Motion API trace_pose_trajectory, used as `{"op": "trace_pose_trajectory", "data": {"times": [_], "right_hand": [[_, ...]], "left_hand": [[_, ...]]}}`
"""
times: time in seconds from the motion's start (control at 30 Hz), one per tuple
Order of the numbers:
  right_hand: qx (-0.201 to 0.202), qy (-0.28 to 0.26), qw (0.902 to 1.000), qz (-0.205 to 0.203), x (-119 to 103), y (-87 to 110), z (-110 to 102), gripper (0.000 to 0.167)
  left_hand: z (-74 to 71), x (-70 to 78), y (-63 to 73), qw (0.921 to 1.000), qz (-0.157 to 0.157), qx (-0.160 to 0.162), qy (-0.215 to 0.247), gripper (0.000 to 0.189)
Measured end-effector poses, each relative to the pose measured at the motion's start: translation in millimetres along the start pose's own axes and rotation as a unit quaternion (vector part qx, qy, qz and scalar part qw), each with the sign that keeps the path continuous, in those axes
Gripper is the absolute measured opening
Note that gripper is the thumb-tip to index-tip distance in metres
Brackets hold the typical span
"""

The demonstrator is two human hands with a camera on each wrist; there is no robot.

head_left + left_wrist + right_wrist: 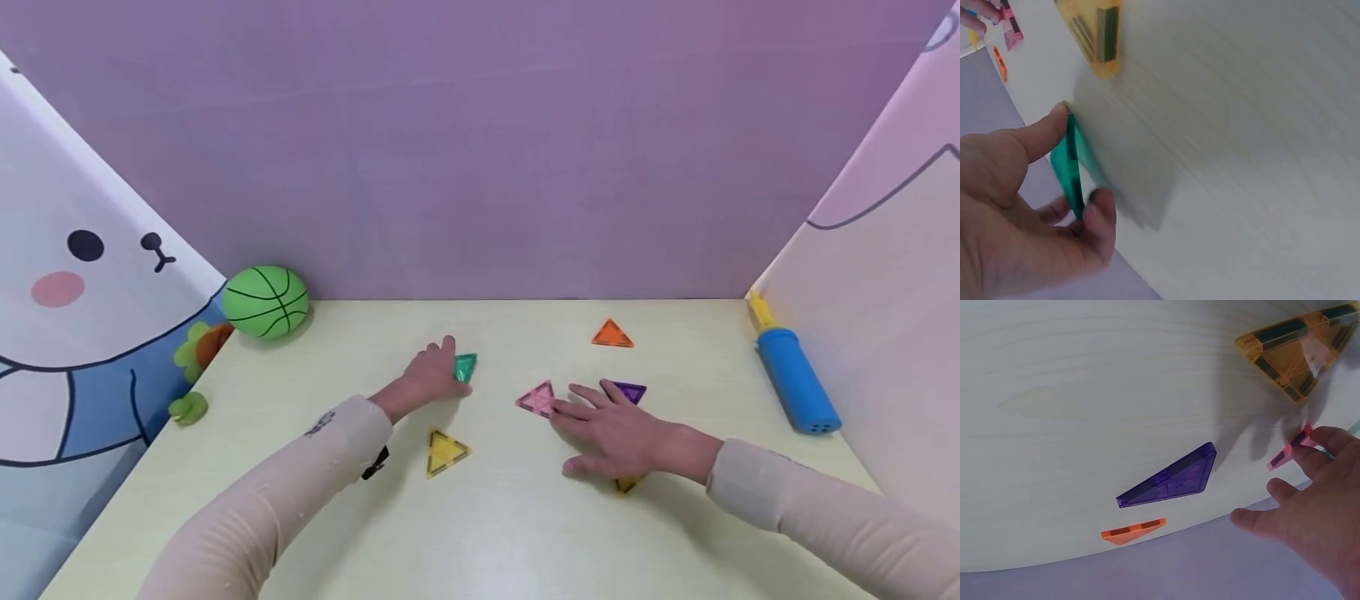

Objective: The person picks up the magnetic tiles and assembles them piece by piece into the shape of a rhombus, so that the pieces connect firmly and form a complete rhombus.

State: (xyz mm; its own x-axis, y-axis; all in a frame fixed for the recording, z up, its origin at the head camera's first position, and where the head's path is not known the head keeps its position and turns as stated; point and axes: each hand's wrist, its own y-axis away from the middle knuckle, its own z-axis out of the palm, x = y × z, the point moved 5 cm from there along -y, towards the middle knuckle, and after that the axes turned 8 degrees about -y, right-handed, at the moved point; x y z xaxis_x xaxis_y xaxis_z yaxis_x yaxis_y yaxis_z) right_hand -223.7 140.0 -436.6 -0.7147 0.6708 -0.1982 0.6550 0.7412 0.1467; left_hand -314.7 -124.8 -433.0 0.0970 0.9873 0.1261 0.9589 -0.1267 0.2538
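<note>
Between thumb and fingers, my left hand [431, 377] pinches a green triangular magnetic tile [466, 367] by its edges. The left wrist view has this green tile [1063, 159] standing on edge in the grip. My right hand [618, 435] is spread palm down, its fingertips at the edge of a pink triangular tile [536, 399]. Just beyond that hand lies a purple tile [632, 391], partly covered by the fingers. An amber tile [628, 483] peeks out under the right wrist; the right wrist view shows more of this amber tile [1272, 347].
A yellow triangular tile [446, 453] lies near the left forearm. Toward the back sits an orange tile [612, 334]. A green ball [266, 302] and a small green toy [188, 408] are at the left edge; a blue pump [798, 379] leans along the right wall.
</note>
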Motion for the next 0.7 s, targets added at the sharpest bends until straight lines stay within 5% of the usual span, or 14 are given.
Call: {"op": "trace_pose_trajectory", "data": {"times": [0.13,0.23,0.53,0.7], "right_hand": [[-0.003,-0.009,0.9999,0.003,2,-0.1,1,0.076],[-0.004,-0.014,0.9999,0.004,2,0.1,1,0.076],[-0.009,-0.015,0.9998,0.011,0,0.1,1,0.077],[-0.013,-0.027,0.9994,0.014,-3,-2.0,2,0.078]], "left_hand": [[0.5,3.1,-5.3,0.9957,0.028,-0.009,0.088,0.049],[-2.4,9.3,-9.6,0.9929,0.04,0.0,0.112,0.036],[-7.9,40.9,-13.3,0.9926,0.074,0.072,0.064,0.023],[-8.6,58.8,-9.8,0.9917,0.083,0.083,0.052,0.021]]}}
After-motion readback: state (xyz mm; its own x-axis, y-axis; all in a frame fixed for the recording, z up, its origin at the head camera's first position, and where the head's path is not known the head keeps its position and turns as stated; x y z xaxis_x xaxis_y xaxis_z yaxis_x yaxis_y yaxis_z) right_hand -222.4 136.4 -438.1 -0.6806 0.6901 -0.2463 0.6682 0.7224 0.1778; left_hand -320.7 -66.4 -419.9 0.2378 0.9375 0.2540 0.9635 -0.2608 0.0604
